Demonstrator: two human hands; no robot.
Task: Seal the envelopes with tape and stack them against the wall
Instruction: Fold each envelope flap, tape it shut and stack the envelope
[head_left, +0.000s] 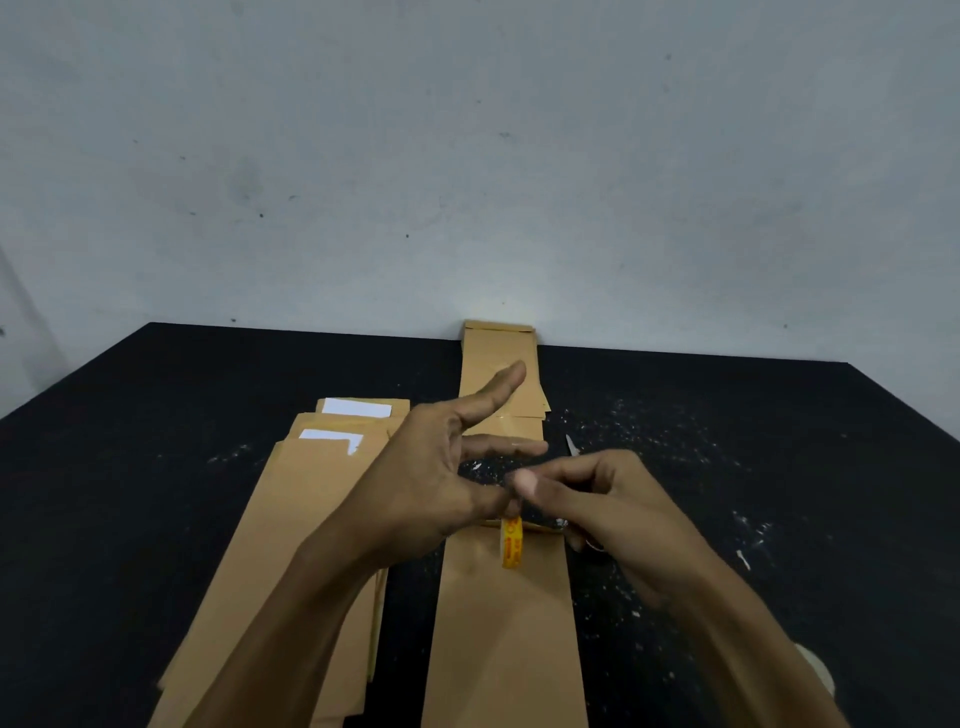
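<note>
Both hands meet above the top end of a brown envelope (504, 639) that lies lengthwise on the black table (727, 467), its near end cut off by the bottom edge of the picture. The left hand (431, 483) has its forefinger and middle finger stretched out straight toward the wall, while its thumb and lower fingers close in on the tape roll (511, 540), a small yellow-and-orange ring seen edge-on; only the lower part of the roll shows, the rest being hidden behind the fingers. The right hand (597, 499) has its fingers curled, with the thumb and forefinger pinched together at the top of the roll; the clear tape itself cannot be made out, so whether they hold a strip is hard to tell. Something small and shiny peeks out under the right hand, too hidden to name. To the left lies a pile of open envelopes (311, 519) with white paper (356, 408) showing at their tops, partly covered by the left forearm. Beyond the hands a stack of envelopes (501, 379) lies with its far end touching the wall (467, 156).
</note>
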